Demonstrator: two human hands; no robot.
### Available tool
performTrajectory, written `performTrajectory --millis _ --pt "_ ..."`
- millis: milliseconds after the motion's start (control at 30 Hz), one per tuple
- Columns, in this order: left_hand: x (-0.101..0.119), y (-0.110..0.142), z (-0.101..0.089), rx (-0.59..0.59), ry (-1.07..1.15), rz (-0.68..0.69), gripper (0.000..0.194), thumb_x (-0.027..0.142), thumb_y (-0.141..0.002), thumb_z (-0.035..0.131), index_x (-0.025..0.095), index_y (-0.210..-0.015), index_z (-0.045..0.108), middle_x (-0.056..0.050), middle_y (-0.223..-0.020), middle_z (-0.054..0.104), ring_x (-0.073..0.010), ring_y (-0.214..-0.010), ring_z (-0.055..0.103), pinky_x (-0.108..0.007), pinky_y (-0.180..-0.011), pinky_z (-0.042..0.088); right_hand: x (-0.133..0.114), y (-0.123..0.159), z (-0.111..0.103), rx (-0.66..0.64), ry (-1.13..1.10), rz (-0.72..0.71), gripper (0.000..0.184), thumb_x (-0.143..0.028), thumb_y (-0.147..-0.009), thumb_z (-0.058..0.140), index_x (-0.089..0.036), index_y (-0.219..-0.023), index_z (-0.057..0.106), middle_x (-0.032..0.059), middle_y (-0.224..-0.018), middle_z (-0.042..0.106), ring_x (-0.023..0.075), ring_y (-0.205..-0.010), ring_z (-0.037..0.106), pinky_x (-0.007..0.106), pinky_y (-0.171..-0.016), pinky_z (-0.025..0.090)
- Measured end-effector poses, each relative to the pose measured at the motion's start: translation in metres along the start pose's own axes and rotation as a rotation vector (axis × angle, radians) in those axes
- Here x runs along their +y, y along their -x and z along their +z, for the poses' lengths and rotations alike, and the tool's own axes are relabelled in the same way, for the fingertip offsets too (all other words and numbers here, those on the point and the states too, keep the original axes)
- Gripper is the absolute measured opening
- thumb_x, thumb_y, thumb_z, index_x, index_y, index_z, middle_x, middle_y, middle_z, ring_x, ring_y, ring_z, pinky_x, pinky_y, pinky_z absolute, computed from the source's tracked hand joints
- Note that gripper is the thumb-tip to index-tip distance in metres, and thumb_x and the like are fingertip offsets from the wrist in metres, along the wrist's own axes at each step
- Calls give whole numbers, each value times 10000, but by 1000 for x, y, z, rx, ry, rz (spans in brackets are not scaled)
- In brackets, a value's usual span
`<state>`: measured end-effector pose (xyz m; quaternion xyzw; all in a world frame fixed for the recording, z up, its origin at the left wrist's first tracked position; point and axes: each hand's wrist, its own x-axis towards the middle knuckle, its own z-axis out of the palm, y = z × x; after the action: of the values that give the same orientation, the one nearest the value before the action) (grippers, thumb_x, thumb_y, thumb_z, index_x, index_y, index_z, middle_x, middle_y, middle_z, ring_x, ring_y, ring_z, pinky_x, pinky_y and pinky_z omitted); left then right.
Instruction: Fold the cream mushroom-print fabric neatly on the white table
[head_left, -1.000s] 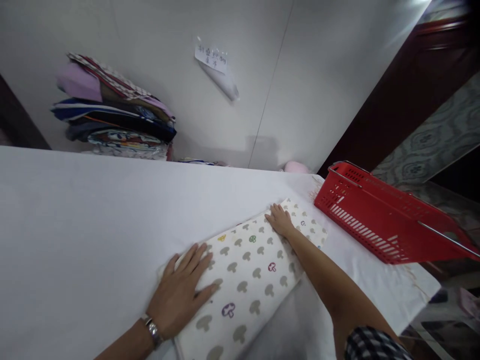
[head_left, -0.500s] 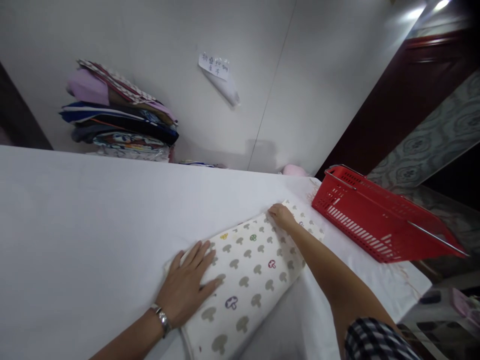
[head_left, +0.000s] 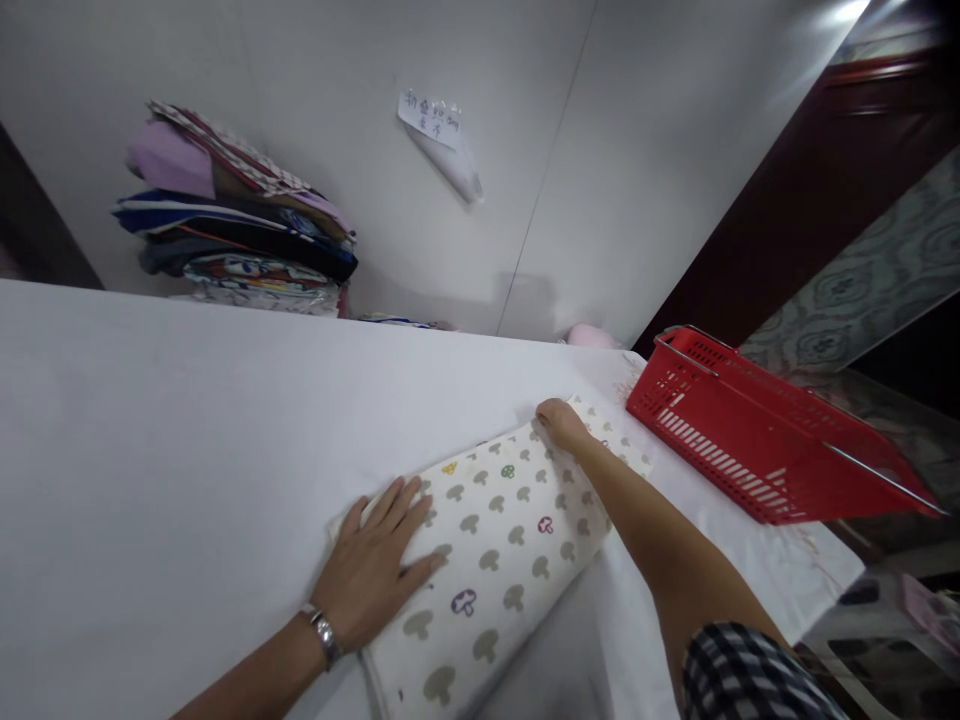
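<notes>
A folded white cloth (head_left: 499, 535) printed with grey mushrooms and a few coloured ones lies slantwise on the white-covered table. My left hand (head_left: 379, 565), with a metal watch band at the wrist, rests flat on the cloth's left end, fingers spread. At the cloth's far edge, toward its right end, my right hand (head_left: 561, 422) is closed with the fingers curled around that edge. The right fingertips are hidden behind the hand. A checked sleeve shows on my right arm.
A red plastic basket (head_left: 757, 440) with metal handles stands at the table's right end. Behind the far edge is a stack of folded fabrics (head_left: 240, 230) at left and a pink object (head_left: 590, 336) farther right. A paper note (head_left: 433, 120) hangs on the wall.
The view has shifted very slightly. Both hands and the cloth stay in nearly the same place.
</notes>
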<state>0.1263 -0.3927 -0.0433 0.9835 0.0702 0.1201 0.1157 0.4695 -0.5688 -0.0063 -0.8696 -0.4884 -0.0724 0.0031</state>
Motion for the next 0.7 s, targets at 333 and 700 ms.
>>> performTrajectory --millis 333,700 --pt "-1 0 1 18 26 8 612 590 -811 339 291 -1345 338 -8 -1440 275 -280 -1320 201 -512 -1051 162 12 -7 5 -112 16 -52 315 -144 -844 410 -203 -1089 600 71 -1047 628 183 -1000 529 285 -882 349" --pt "0 0 -1 25 31 12 606 587 -811 341 292 -1340 348 -10 -1440 275 -283 -1315 217 -511 -1045 177 7 -9 -12 -203 101 -38 249 -152 -805 428 -189 -935 637 71 -975 647 180 -922 553 267 -834 343"
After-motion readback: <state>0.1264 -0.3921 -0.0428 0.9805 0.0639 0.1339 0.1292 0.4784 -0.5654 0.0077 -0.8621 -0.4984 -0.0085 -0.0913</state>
